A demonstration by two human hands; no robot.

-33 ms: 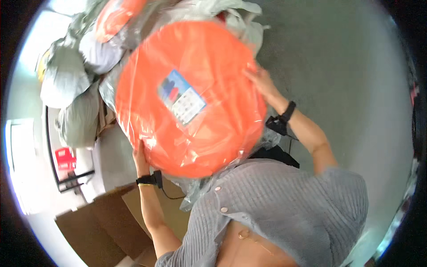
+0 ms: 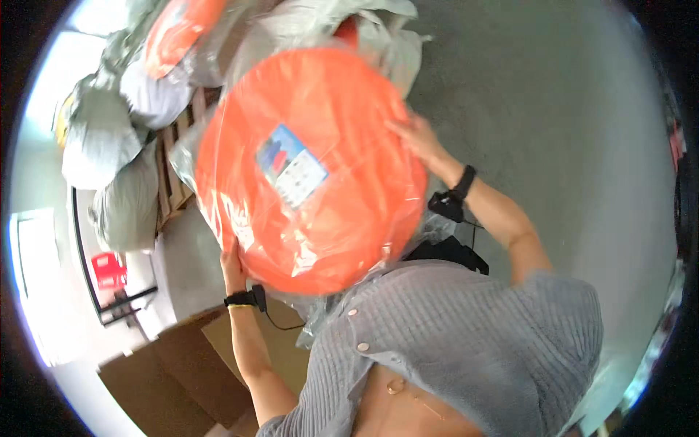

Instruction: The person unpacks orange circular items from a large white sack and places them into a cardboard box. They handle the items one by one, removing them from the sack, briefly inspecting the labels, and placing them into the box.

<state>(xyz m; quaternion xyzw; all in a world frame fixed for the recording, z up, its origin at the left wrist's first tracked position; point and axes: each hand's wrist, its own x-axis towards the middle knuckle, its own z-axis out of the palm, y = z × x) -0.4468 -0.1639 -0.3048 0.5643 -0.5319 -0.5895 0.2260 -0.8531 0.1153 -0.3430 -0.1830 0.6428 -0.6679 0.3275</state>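
- Floor (image 2: 531,95): smooth, grey; extends along the right side of the view and continues at the left, beside the stacked goods.
- Left side of the room: a bright window (image 2: 36,284), a black metal frame (image 2: 125,297) and a red plastic item (image 2: 108,271) next to the frame.
- Pallet (image 2: 172,171): slatted wood; partly visible between the sacks and the package.
- Pale sacks (image 2: 102,149): bulging, piled at upper left; contents hidden.
- White sack (image 2: 399,54): crumpled, beyond the top edge of the package; a red-orange patch shows beside it.
- Second orange bundle (image 2: 182,36): wrapped in clear plastic, at the top left among the sacks.
- Cardboard (image 2: 164,371): brown panels at lower left, below the left forearm; contents, if any, cannot be seen.
- Orange round package (image 2: 328,226): enclosed in clear plastic film, held in front of the torso, broad face toward the camera. A blue-and-white label (image 2: 293,166) sits near the middle of that face.
- Left hand (image 2: 231,266): clamped on the lower-left rim; fingers partly hidden.
- Right hand (image 2: 422,143): grips the upper-right rim, fingertips on the face. The hands are well apart, on opposite sides.
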